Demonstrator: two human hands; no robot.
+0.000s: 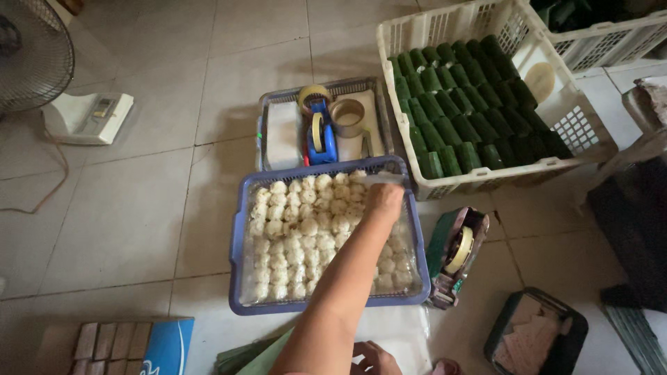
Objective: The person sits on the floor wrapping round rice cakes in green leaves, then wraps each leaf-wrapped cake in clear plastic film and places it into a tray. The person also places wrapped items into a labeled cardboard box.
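My left hand [384, 201] reaches forward into a blue plastic basket [240, 229] filled with several small white lumps [299, 236]. Its fingers curl down at the basket's far right corner, by a bit of clear plastic [379, 179]. Whether they hold a lump is hidden. My right hand [372, 357] is low at the bottom edge, partly cut off, with fingers bent over a clear plastic sheet [399, 333]. Green leaves [243, 357] lie under that sheet to the left.
Behind the basket is a grey tray [267, 104] with tape rolls and a blue tape dispenser [319, 135]. A white crate [417, 28] of green wrapped parcels stands at the back right. A tape dispenser [455, 257], a dark box [504, 333], a scale [87, 117] and a fan [31, 52] surround them.
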